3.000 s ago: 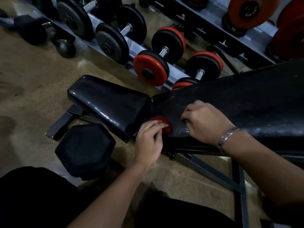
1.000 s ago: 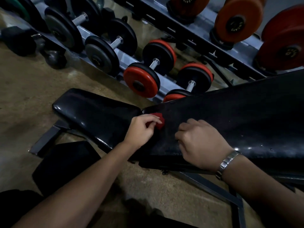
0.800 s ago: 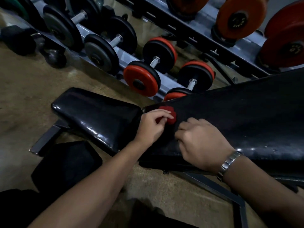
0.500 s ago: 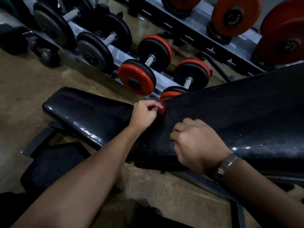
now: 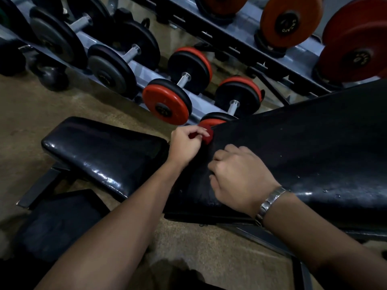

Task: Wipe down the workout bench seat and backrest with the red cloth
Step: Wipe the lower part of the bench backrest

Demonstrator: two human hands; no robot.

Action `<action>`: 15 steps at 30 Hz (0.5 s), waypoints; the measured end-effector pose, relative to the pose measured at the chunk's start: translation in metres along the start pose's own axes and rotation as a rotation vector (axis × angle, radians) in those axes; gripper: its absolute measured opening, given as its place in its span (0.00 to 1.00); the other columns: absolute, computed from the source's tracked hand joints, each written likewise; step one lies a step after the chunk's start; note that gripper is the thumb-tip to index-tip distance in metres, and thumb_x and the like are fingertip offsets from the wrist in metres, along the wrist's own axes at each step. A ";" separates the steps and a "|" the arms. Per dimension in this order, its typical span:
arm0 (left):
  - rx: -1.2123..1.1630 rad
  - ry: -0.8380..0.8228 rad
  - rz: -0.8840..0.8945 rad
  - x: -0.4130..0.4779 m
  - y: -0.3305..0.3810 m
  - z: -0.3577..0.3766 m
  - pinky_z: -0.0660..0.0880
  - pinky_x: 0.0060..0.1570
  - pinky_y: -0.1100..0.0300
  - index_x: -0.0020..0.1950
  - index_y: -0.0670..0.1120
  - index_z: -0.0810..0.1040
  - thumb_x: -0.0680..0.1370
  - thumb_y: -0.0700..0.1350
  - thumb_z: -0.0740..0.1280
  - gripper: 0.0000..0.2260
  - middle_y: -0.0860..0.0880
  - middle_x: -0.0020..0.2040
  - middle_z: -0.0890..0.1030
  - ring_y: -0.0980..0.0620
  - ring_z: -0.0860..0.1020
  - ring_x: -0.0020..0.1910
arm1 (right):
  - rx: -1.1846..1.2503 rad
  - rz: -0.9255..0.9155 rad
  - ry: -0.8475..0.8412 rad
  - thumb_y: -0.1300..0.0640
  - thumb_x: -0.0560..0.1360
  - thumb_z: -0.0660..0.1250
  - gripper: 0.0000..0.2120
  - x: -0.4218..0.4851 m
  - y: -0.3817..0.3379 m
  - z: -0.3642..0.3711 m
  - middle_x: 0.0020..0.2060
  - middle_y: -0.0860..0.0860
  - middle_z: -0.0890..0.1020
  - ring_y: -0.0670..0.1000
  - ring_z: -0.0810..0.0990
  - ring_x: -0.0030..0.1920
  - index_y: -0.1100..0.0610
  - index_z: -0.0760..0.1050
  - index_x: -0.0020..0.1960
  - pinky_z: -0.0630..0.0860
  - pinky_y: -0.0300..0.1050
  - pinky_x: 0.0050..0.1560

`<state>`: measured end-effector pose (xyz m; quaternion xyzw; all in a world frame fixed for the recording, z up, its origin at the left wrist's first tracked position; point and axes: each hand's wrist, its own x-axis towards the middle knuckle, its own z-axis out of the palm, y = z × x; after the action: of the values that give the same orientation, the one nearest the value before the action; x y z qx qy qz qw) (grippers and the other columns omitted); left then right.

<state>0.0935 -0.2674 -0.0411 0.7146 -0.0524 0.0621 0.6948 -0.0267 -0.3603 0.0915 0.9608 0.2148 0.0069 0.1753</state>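
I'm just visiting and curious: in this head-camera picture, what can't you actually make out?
- Red cloth: mostly hidden inside the left hand; its size is unclear.
- Backrest: its upper end is cut off by the right edge.
- Right hand: fingers curled under, so anything beneath is hidden.
- Orange plates: lettering too blurred to read.
- Bench frame: partly hidden by the arms.

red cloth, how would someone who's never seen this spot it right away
Start at the long black backrest and follow it down to its lower far corner beside the seat. The left hand pinches a small wad there: the red cloth, soft and crumpled, unlike the hard red dumbbell plate behind it.
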 end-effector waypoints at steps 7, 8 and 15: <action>0.010 -0.053 0.000 0.012 -0.016 -0.013 0.77 0.63 0.53 0.38 0.47 0.87 0.71 0.29 0.68 0.14 0.50 0.45 0.87 0.54 0.84 0.51 | 0.018 -0.010 -0.020 0.50 0.70 0.66 0.08 -0.001 0.004 -0.002 0.38 0.49 0.81 0.55 0.77 0.44 0.52 0.81 0.39 0.70 0.49 0.45; 0.030 -0.039 -0.036 0.019 -0.015 -0.011 0.77 0.62 0.54 0.37 0.49 0.86 0.71 0.30 0.68 0.15 0.51 0.45 0.87 0.55 0.84 0.51 | 0.022 -0.009 -0.025 0.50 0.72 0.65 0.08 0.000 0.004 -0.003 0.40 0.49 0.81 0.54 0.77 0.46 0.52 0.82 0.41 0.69 0.49 0.46; 0.023 -0.057 -0.077 0.022 0.001 0.000 0.78 0.57 0.60 0.35 0.50 0.86 0.69 0.31 0.66 0.15 0.52 0.43 0.87 0.54 0.84 0.50 | 0.015 0.044 -0.035 0.51 0.74 0.64 0.10 0.005 0.001 -0.007 0.44 0.50 0.81 0.55 0.75 0.50 0.53 0.82 0.46 0.66 0.48 0.49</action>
<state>0.1148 -0.2673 -0.0370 0.7254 -0.0438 0.0154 0.6867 -0.0225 -0.3572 0.0980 0.9666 0.1905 -0.0079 0.1715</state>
